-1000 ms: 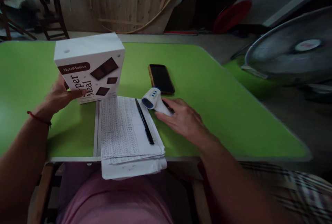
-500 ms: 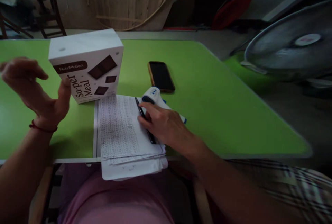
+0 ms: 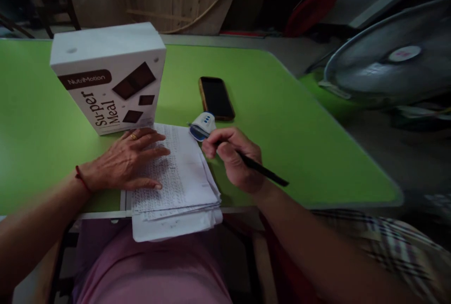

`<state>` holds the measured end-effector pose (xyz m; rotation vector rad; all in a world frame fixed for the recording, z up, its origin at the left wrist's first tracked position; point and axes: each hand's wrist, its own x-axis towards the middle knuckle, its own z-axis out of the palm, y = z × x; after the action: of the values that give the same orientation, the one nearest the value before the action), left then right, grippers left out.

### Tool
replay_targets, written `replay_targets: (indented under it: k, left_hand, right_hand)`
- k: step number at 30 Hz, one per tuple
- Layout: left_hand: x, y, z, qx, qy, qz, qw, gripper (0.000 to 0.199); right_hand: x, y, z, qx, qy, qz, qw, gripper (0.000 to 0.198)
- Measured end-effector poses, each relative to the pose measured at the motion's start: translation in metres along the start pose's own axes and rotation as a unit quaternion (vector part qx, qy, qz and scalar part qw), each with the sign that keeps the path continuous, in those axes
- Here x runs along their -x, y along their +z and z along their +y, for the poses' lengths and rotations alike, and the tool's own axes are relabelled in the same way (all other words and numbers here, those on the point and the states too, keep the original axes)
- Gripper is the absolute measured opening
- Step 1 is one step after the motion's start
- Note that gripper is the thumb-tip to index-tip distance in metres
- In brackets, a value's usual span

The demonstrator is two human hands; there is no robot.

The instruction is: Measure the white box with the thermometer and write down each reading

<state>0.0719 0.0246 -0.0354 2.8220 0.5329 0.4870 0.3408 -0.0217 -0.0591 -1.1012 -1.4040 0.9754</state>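
My left hand (image 3: pixel 132 160) lies flat with fingers spread on the left part of a stack of handwritten paper sheets (image 3: pixel 186 177). The sheets overhang the table's near edge. My right hand (image 3: pixel 236 156) is closed around a black pen (image 3: pixel 264 170), held above the table just right of the papers. The pen slants, its thin end pointing up-left and its black end down-right. Behind that hand lies a white and blue device like an infrared thermometer (image 3: pixel 205 120), its lower part hidden by the hand. A white NutriMotion box (image 3: pixel 105 41) stands upright beyond my left hand.
A smartphone (image 3: pixel 216 98) in a brown case lies beyond the device on the green table (image 3: pixel 299 144). Off the table's right side is a large round metal lid or pan (image 3: pixel 373 69). Plaid cloth (image 3: pixel 387 238) shows at the lower right.
My left hand has come down from beside the box onto the papers. My right hand has lifted the pen off the sheets and moved right. The view has shifted slightly.
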Motion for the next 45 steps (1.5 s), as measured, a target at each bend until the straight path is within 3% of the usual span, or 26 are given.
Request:
replay_targets:
  k: [3, 5, 9, 12, 17, 26, 39, 45]
  left_hand:
    - [0.000, 0.003, 0.000, 0.004, -0.005, -0.014, 1.000, 0.074]
    - [0.000, 0.003, -0.001, 0.003, -0.016, -0.034, 0.999, 0.075]
    - [0.000, 0.002, -0.001, 0.004, -0.034, -0.062, 0.998, 0.074]
    - [0.000, 0.002, -0.001, 0.003, -0.036, -0.063, 0.997, 0.074]
    - [-0.001, 0.003, -0.001, 0.002, -0.031, -0.061, 0.998, 0.074]
    - [-0.001, 0.005, 0.000, -0.001, -0.040, -0.072, 0.997, 0.074]
    - [-0.001, 0.002, 0.002, -0.003, -0.033, -0.078, 0.996, 0.071]
    - [-0.001, 0.002, 0.002, -0.005, -0.037, -0.084, 0.996, 0.069]
  right_hand:
    - [0.007, 0.004, 0.004, -0.006, -0.016, -0.029, 0.999, 0.039]
    - [0.009, 0.007, 0.005, 0.019, 0.009, -0.025, 0.999, 0.035]
    - [0.010, 0.013, 0.002, 0.119, 0.037, 0.027, 0.992, 0.018]
    - [0.008, 0.015, 0.000, 0.131, 0.039, 0.068, 0.988, 0.012]
    - [0.008, 0.018, -0.002, 0.119, 0.059, 0.039, 0.990, 0.017]
    - [0.005, 0.021, -0.007, 0.205, 0.004, 0.029, 0.978, 0.013]
    - [0.005, 0.018, 0.004, 0.241, -0.100, -0.001, 0.965, 0.010]
    - [0.005, 0.018, 0.004, 0.253, -0.109, -0.007, 0.961, 0.009]
